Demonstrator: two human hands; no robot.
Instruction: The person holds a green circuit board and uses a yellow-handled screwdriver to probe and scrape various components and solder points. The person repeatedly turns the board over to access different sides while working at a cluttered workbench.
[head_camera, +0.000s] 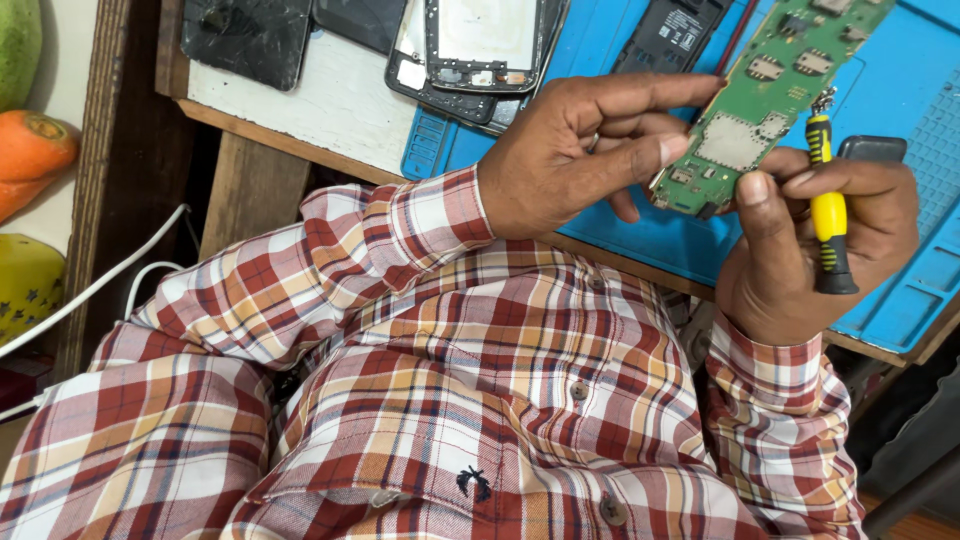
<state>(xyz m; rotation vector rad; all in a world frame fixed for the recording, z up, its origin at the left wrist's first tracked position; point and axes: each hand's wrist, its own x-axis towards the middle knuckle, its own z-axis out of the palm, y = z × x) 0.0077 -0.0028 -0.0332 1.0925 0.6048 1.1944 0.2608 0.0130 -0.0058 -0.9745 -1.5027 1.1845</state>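
Note:
A green phone circuit board (775, 90) is held tilted above a blue work mat (900, 90). My left hand (570, 150) pinches the board's lower left edge between its fingertips. My right hand (810, 250) grips a small yellow and black screwdriver (828, 205), tip pointing up beside the board's right edge. Its thumb rests against the board's lower corner. Both arms wear red, white and yellow checked sleeves.
Opened phone frames (480, 50) and a cracked black phone (245, 35) lie on the white tabletop (330, 100) at the back. A black battery (672, 35) sits on the mat. White cables (110, 280), a carrot (30, 150) and a green fruit (18, 45) are at the left.

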